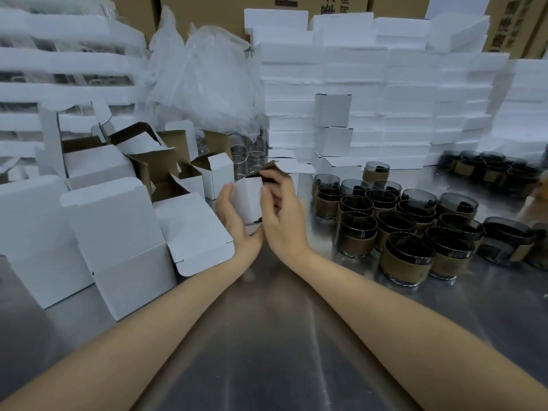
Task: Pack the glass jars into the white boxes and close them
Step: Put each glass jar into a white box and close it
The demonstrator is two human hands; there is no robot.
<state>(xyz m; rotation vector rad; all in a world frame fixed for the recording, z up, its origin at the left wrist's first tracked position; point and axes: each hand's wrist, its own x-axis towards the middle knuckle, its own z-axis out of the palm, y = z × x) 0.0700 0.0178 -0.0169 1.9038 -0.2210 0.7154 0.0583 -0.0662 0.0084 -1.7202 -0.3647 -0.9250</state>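
Left of the held box, a loose heap of open white boxes [112, 226] crowds the steel worktop [267, 336] — roughly ten by my count, flaps up and brown insides showing, though overlaps make the number uncertain. Behind them a crumpled clear plastic bag [204, 81] covers a few clear glasses.

The held box [247, 200] stands upright at the middle of the worktop, its long axis vertical, its brown-lined top flap [267, 170] raised and not yet tucked. The left hand [232, 215] presses flat against the box's left face, fingers together and pointing up, bracing it. The right hand [280, 215] sits against the box's right side with its fingers [268, 176] pinched on the flap at the top edge. Whether a jar is already inside cannot be told; a dark sliver shows at the box's lower right corner.

The coming move looks like folding that flap down and toward the left hand, so the right hand is the nearer one for it, with the opening directly under its fingers.

Right of the held box, smoked glass jars [394, 223] with tan sleeves stand in a cluster — about twenty near, more in a far row. Three closed white boxes [333, 126] are stacked behind them against foam slabs [400, 84].
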